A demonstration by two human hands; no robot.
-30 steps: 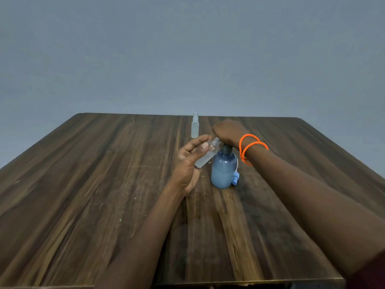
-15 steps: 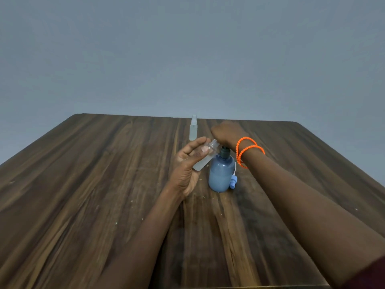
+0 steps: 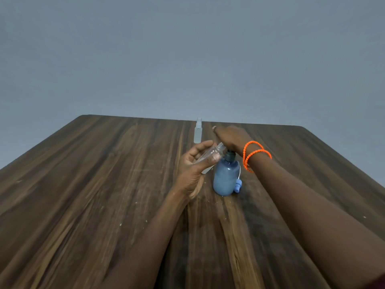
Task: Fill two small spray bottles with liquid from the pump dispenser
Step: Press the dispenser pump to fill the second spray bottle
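A blue pump dispenser (image 3: 226, 178) stands upright near the table's middle. My right hand (image 3: 231, 137), with orange bead bracelets at the wrist, rests palm-down on its dark pump head and hides the nozzle. My left hand (image 3: 194, 170) holds a small clear spray bottle (image 3: 210, 158) without its cap, tilted, its open neck up against the pump head under my right hand. A second small spray bottle (image 3: 198, 131), capped and translucent, stands upright behind, toward the far edge. A small blue spray cap (image 3: 238, 185) with a white tube lies against the dispenser's right side.
The dark wooden table (image 3: 83, 195) runs wide to the left and right, with its far edge just behind the capped bottle. A plain grey wall rises beyond it.
Both hands stay at the dispenser. My right hand has flattened a little over the pump head. The view has shifted slightly; the objects keep their places.
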